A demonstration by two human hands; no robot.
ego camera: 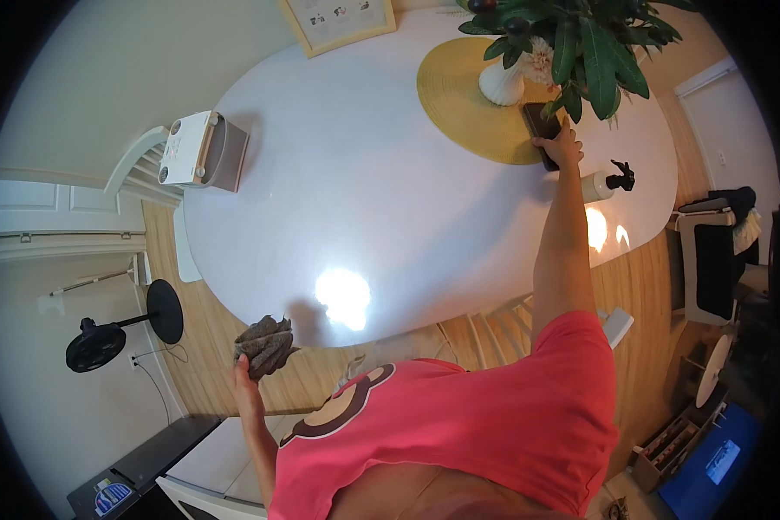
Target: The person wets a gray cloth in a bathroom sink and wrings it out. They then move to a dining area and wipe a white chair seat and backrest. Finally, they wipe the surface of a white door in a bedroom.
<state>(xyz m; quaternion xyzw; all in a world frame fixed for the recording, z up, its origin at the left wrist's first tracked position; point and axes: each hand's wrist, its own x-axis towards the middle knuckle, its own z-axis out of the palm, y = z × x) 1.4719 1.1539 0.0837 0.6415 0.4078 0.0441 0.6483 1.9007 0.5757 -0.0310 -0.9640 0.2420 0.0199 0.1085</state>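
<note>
My left hand grips a bunched grey-brown cloth at the near left edge of the white table. My right arm reaches far across the tabletop. At its end my right hand holds a dark, flat rectangular object, perhaps a phone, thumb on one side and fingers on the other. That object overlaps the edge of a round yellow woven placemat. Just beyond stands a white ribbed vase with leafy green stems and a pale flower. A spray bottle with a black trigger is beside my right forearm.
A white and grey box-shaped device stands on the table's left end. A wood-framed print is at the far edge. White chairs border the table. A black pedestal fan stands left; an upholstered chair stands right.
</note>
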